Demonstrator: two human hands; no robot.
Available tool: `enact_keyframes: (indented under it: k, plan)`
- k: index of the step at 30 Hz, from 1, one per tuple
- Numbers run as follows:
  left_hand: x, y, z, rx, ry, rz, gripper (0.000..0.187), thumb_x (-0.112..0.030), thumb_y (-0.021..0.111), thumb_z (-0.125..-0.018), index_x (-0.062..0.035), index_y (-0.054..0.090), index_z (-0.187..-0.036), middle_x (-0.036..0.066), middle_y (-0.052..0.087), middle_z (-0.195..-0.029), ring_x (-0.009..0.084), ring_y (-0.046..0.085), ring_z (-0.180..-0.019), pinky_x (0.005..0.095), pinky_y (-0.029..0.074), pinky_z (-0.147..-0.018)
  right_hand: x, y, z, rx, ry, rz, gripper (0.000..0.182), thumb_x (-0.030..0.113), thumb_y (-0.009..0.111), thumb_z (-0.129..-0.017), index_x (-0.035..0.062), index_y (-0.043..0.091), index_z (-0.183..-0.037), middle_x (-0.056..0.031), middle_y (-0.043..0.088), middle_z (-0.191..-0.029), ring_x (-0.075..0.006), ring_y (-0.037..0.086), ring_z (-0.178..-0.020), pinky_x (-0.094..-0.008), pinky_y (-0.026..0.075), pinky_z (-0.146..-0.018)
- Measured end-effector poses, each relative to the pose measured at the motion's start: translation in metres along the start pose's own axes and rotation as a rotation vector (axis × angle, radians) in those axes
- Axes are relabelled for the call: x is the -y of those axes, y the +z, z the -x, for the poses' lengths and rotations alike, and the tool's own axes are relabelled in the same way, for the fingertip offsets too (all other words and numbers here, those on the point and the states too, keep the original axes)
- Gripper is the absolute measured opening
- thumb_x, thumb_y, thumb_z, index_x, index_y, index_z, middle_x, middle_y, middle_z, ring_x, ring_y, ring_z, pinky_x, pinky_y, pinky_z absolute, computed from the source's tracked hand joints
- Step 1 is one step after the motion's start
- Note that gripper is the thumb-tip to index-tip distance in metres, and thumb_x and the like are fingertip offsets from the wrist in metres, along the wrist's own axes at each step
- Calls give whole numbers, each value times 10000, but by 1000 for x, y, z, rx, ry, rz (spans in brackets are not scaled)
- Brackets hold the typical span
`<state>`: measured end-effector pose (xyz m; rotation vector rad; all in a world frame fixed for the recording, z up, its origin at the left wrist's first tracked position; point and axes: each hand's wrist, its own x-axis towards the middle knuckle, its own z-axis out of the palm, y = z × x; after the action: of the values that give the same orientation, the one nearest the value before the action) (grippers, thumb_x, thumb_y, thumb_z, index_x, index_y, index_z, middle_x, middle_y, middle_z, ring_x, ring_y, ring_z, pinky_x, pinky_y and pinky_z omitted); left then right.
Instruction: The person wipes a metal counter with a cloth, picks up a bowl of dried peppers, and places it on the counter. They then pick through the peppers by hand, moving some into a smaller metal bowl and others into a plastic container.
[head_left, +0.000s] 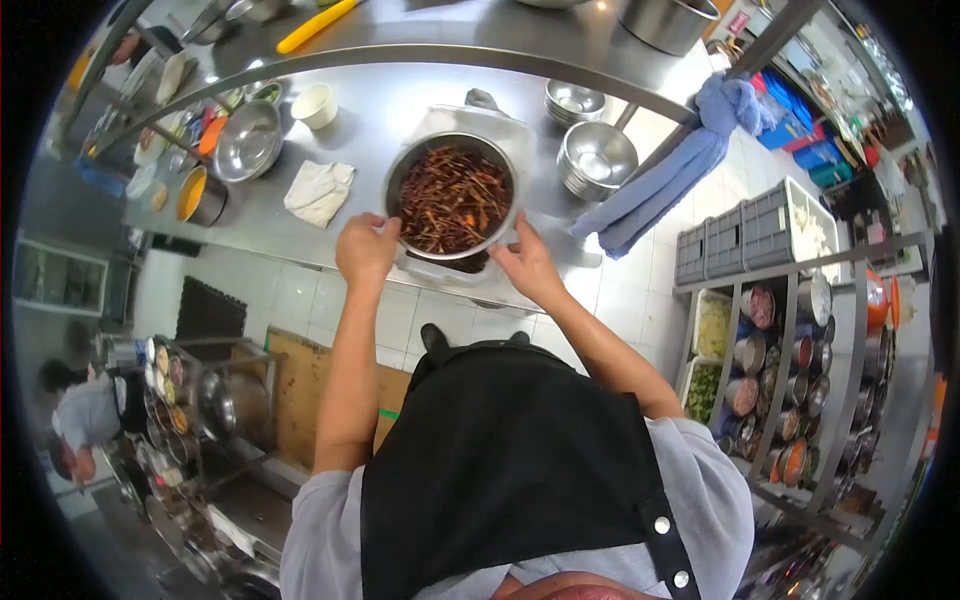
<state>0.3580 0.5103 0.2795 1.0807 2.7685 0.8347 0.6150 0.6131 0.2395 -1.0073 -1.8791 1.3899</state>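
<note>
A round steel pot (393,183) filled with dark red-brown dried strips (453,200), which look like cut dried chillies, is between my two hands. My left hand (367,248) grips its near left rim, thumb at the edge. On the near right side, my right hand (528,262) holds the rim with thumb and fingers. Under the pot, a translucent plastic tub (508,130) shows around it on the steel table (360,110), with more dark strips visible at its near end. The pot hides most of the tub.
A white cloth (319,194), a white cup (315,106) and a steel bowl (248,140) lie left. Stacked steel bowls (598,158) stand right. A shelf edge (440,54) crosses above the table's back, and a blue towel (660,185) hangs from its post. Another person (88,415) is far left.
</note>
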Motion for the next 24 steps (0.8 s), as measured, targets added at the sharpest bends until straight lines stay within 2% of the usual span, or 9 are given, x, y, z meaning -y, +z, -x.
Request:
enact_keyframes:
  k: [2,4,6,10,15,16,19,22,24]
  plan:
    - [11,-7,-10,-28,-7,-33,358,-380,798,-816,-39,772,-920,190,747,-978,385,707,-936,472,552,-821,-5,20,-12,10,27,-18,891,275,718,-909,-132,265,-1559,-312,547,-1376,-315,705,-964,-386,571,-855]
    - [33,-8,-22,-99,-6,-63,361,-384,810,-802,-41,773,-909,181,736,-880,372,710,-850,471,553,-766,-10,40,-26,60,38,-11,954,373,717,-921,-114,230,-1580,-318,536,-1394,-322,706,-945,-394,565,-870]
    - [57,-14,-37,-162,6,-63,346,-370,807,-793,-44,774,-903,182,726,-816,372,711,-804,475,554,-743,-9,61,-37,93,24,22,970,395,730,-918,-104,231,-1584,-307,536,-1411,-313,705,-934,-392,564,-870]
    - [95,-39,-65,-127,-50,-31,323,-333,779,-788,-22,749,-872,195,724,-824,380,711,-811,479,555,-759,8,102,-54,197,19,-15,1007,436,749,-913,-87,224,-1594,-286,555,-1421,-296,705,-950,-382,562,-869]
    - [119,-63,-99,-57,-83,177,272,-232,727,-805,24,638,-782,198,688,-751,329,704,-729,445,552,-701,32,130,-80,282,86,0,905,381,758,-912,-96,332,-1552,-258,590,-1403,-294,710,-1029,-384,563,-882]
    - [140,-48,-110,27,-151,418,200,-129,696,-825,19,584,-749,138,642,-702,223,656,-656,369,524,-621,34,131,-84,307,100,-3,876,365,758,-914,-94,357,-1543,-254,593,-1402,-295,710,-1050,-387,563,-888]
    - [150,-52,-116,129,-193,693,195,-134,699,-816,37,617,-771,114,634,-687,209,604,-634,388,477,-604,24,140,-88,219,153,-68,761,290,756,-911,-43,441,-1518,-229,596,-1410,-278,677,-1152,-387,557,-914]
    - [149,-55,-118,157,-183,772,120,-68,666,-816,42,627,-788,56,581,-663,144,557,-628,349,452,-576,53,136,-75,165,21,-47,703,226,731,-919,16,449,-1527,-207,602,-1408,-273,623,-1252,-391,549,-938]
    - [122,-72,-107,221,-204,893,119,-70,660,-823,48,645,-828,65,601,-709,154,567,-643,349,459,-589,64,129,-60,87,-74,-101,643,193,698,-934,36,467,-1513,-174,611,-1397,-260,607,-1261,-386,549,-937]
